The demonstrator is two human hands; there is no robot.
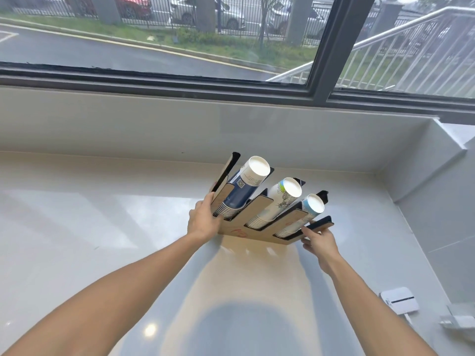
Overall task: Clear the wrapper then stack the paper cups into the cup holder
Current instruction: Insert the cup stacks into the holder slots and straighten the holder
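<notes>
A wooden cup holder (257, 214) with black edges stands on the white counter, its three slots slanting up and away. Each slot holds a stack of paper cups: a dark blue stack (243, 190) on the left, a white stack with a green drawing (279, 201) in the middle, a light blue stack (307, 211) on the right. My left hand (203, 219) grips the holder's left end. My right hand (318, 241) holds its right front corner, fingers under the black side piece. No wrapper can be made out with certainty.
The glossy white counter (102, 227) runs to a low white wall under a large window (180, 34). A small white device (399, 300) and a clear plastic piece (458, 317) lie at the counter's right front. A white side wall (437, 201) closes the right.
</notes>
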